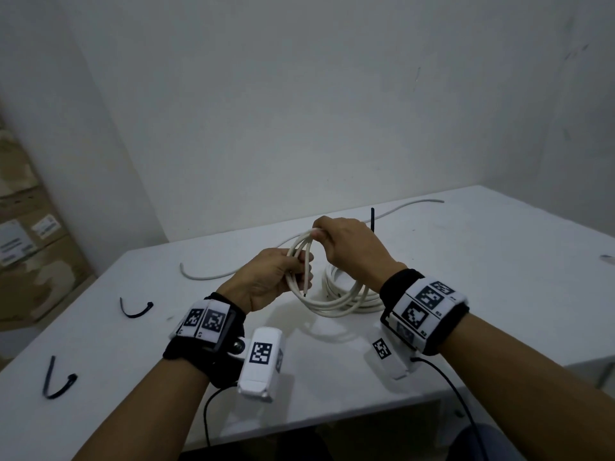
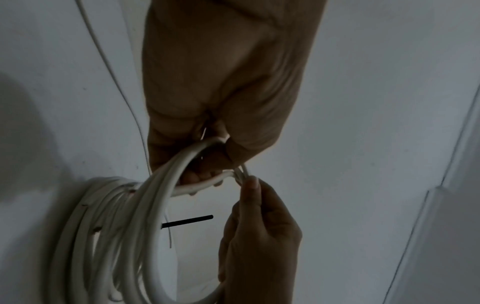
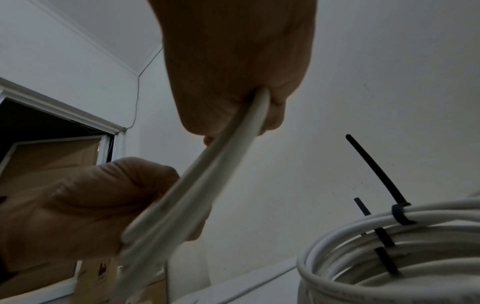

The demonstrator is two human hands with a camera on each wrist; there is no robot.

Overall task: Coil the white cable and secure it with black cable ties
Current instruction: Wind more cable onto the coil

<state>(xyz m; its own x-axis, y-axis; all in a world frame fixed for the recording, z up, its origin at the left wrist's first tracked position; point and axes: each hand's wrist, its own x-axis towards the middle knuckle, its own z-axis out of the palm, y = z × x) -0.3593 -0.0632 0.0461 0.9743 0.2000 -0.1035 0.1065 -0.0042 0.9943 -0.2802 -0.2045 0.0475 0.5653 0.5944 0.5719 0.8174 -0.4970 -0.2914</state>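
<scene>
Above the white counter (image 1: 482,261), the left hand (image 1: 266,277) gripped the looped white cable (image 1: 319,307) at its side while the right hand (image 1: 349,247) pinched its top, beside a tied coil (image 3: 389,257) bearing black cable ties (image 3: 400,214).

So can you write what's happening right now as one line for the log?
step: coiling | left hand: grips white cable loops | right hand: pinches coil top | loose black cable ties: on table
</scene>
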